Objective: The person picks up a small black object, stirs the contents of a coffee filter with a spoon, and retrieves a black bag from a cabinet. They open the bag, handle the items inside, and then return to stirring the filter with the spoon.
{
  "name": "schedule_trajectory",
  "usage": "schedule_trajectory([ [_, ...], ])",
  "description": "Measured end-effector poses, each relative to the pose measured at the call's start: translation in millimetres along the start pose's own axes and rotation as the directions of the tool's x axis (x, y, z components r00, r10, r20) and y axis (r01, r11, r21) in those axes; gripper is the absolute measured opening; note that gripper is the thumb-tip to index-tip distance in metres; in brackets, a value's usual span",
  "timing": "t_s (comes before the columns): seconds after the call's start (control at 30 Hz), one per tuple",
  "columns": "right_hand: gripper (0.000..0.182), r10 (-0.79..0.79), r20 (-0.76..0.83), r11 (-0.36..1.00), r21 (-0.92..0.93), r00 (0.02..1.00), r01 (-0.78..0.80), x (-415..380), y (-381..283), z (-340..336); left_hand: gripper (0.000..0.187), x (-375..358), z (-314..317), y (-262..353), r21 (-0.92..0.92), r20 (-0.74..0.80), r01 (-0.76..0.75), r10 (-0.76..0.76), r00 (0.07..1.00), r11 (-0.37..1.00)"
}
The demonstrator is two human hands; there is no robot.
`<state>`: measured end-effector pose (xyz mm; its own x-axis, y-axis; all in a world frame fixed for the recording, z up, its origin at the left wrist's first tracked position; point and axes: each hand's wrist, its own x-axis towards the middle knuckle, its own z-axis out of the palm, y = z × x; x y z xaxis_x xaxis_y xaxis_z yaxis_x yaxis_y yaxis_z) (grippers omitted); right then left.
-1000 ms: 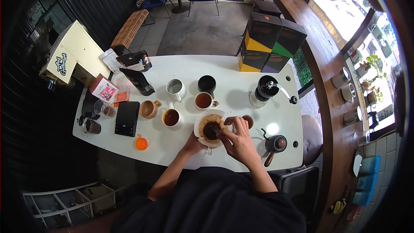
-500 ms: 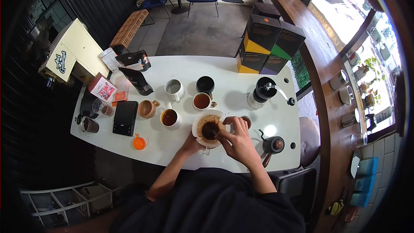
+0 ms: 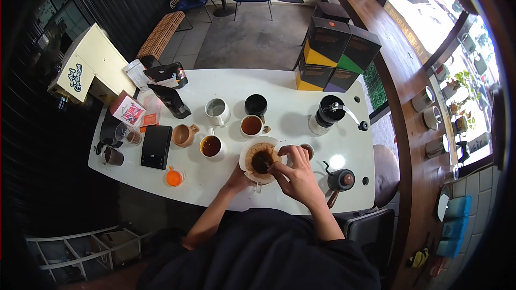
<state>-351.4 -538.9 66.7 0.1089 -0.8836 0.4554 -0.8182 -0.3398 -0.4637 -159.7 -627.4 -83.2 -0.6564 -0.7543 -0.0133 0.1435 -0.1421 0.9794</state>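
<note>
In front of me stands a white coffee dripper [image 3: 282,167] lined with a brown-stained paper filter [image 3: 250,157]. Dark wet coffee grounds [image 3: 261,161] lie in its bottom. My left hand [image 3: 239,179] is closed round the dripper's left side, its fingers mostly hidden beneath the rim. Over the right rim, my right hand [image 3: 295,176] is pinched, fingertips down inside the filter by the grounds; what it holds is too small to make out. A white mug of tea-coloured liquid [image 3: 213,148] and a second filled cup [image 3: 251,127] stand just beyond.
A black gooseneck kettle [image 3: 341,180] and a hand grinder [image 3: 329,111] stand at the right. Leftward are a wooden cup [image 3: 183,136], a black scale [image 3: 156,147] and an orange-topped container [image 3: 173,177]. Stacked black boxes [image 3: 334,53] rise at the back right. The white table [image 3: 215,196] ends close to my body.
My right fingertips have shifted very slightly within the filter, and the grounds' surface looks a little different. My left hand and the dripper stay in place.
</note>
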Motion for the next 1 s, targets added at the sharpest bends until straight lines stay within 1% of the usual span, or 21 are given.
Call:
schedule_trajectory([
  [0.07, 0.013, 0.065, -0.052, 0.995, 0.079, 0.997, -0.061, 0.2, -1.4, 1.4, 0.091, 0.9, -2.9, -5.1, 0.026, 0.007, 0.004, -0.004, 1.000, 1.000],
  [0.13, 0.012, 0.055, -0.028, 0.997, 0.063, 0.998, -0.053, 0.7, -1.0, 0.5, 0.092, 0.8, -2.6, -6.2, 0.051, 0.016, 0.009, -0.010, 1.000, 0.999],
  [0.2, 0.012, 0.046, -0.006, 0.998, 0.046, 0.999, -0.046, 0.8, -0.4, 0.2, 0.093, 2.0, -1.3, -5.6, -0.109, 0.007, 0.062, -0.062, 0.998, 0.992],
  [0.23, 0.012, 0.071, -0.022, 0.994, 0.080, 0.997, -0.069, 0.8, -0.2, 1.1, 0.093, 1.7, -1.3, -4.2, -0.108, 0.009, 0.062, -0.062, 0.998, 0.992],
  [0.3, 0.012, 0.094, -0.036, 0.990, 0.113, 0.995, -0.089, 0.7, 0.0, 1.3, 0.092, 0.5, -1.7, -3.0, 0.034, 0.002, 0.001, -0.001, 1.000, 0.999],
  [0.33, 0.012, 0.087, -0.032, 0.993, 0.082, 0.996, -0.084, 0.4, 0.5, 1.0, 0.092, 0.8, -1.9, -4.0, 0.034, 0.002, 0.000, 0.000, 1.000, 0.999],
  [0.4, 0.012, 0.081, -0.027, 0.995, 0.051, 0.996, -0.080, 0.2, 0.1, 1.0, 0.091, 1.6, -3.7, -8.4, -0.014, 0.012, 0.010, -0.010, 1.000, 1.000],
  [0.43, 0.012, 0.091, -0.019, 0.992, 0.091, 0.996, -0.089, 0.0, -0.6, 0.9, 0.091, 1.5, -5.1, -12.0, -0.014, 0.014, 0.012, -0.012, 1.000, 1.000],
  [0.47, 0.012, 0.101, -0.011, 0.987, 0.130, 0.995, -0.099, -0.1, -1.4, 0.6, 0.091, 1.4, -6.3, -15.3, -0.068, 0.015, 0.041, -0.040, 0.999, 0.997],
  [0.5, 0.012, 0.101, -0.012, 0.987, 0.128, 0.995, -0.098, 0.2, -2.3, 0.1, 0.090, 2.1, -5.9, -14.0, -0.121, 0.017, 0.068, -0.066, 0.998, 0.990],
  [0.53, 0.012, 0.103, -0.031, 0.991, 0.089, 0.994, -0.100, 0.8, -3.3, -0.2, 0.090, 2.1, -5.4, -12.6, -0.122, 0.017, 0.066, -0.064, 0.998, 0.990],
  [0.57, 0.012, 0.105, -0.049, 0.994, 0.050, 0.993, -0.102, 1.4, -3.9, -0.5, 0.091, 1.2, -4.7, -11.1, -0.050, 0.010, 0.037, -0.036, 0.999, 0.998],
  [0.6, 0.012, 0.102, -0.049, 0.994, 0.048, 0.994, -0.100, 1.4, -3.4, -0.9, 0.091, 0.9, -3.8, -8.8, 0.022, 0.006, 0.008, -0.008, 1.000, 1.000],
  [0.67, 0.012, 0.078, 0.013, 0.994, 0.079, 0.997, -0.079, 0.6, -2.0, -1.8, 0.091, -0.5, -3.7, -4.9, 0.037, -0.003, 0.034, -0.034, 0.999, 0.999],
  [0.7, 0.012, 0.078, 0.012, 0.994, 0.077, 0.997, -0.078, 0.5, -2.1, -1.8, 0.092, -1.0, -4.2, -4.9, 0.053, -0.011, 0.063, -0.062, 0.998, 0.997],
  [0.77, 0.016, 0.050, -0.045, 0.997, 0.052, 0.998, -0.048, 1.0, -2.4, -1.8, 0.092, -1.7, -4.4, -7.3, 0.061, -0.011, 0.037, -0.037, 0.999, 0.997],
  [0.8, 0.016, 0.048, -0.045, 0.998, 0.050, 0.998, -0.045, 1.0, -2.0, -1.8, 0.092, -1.2, -4.0, -6.9, 0.068, -0.013, 0.014, -0.014, 1.000, 0.998],
  [0.9, 0.016, 0.044, -0.035, 0.999, -0.007, 0.998, -0.044, 1.1, -1.5, -2.1, 0.092, 0.2, -3.4, -6.9, 0.087, -0.018, 0.014, -0.013, 1.000, 0.996],
  [0.93, 0.015, 0.045, -0.020, 0.998, 0.035, 0.999, -0.045, 1.3, -2.2, -2.9, 0.092, 0.2, -4.2, -7.6, 0.086, -0.020, 0.015, -0.013, 1.000, 0.996],
  [0.97, 0.015, 0.048, -0.006, 0.996, 0.076, 0.999, -0.047, 1.1, -2.9, -3.3, 0.092, 0.3, -5.1, -8.2, 0.065, -0.017, 0.046, -0.045, 0.999, 0.997],
  [1.0, 0.015, 0.049, -0.004, 0.996, 0.076, 0.999, -0.048, 1.4, -3.5, -3.2, 0.093, 0.6, -4.9, -7.1, 0.045, -0.011, 0.077, -0.076, 0.997, 0.996],
])
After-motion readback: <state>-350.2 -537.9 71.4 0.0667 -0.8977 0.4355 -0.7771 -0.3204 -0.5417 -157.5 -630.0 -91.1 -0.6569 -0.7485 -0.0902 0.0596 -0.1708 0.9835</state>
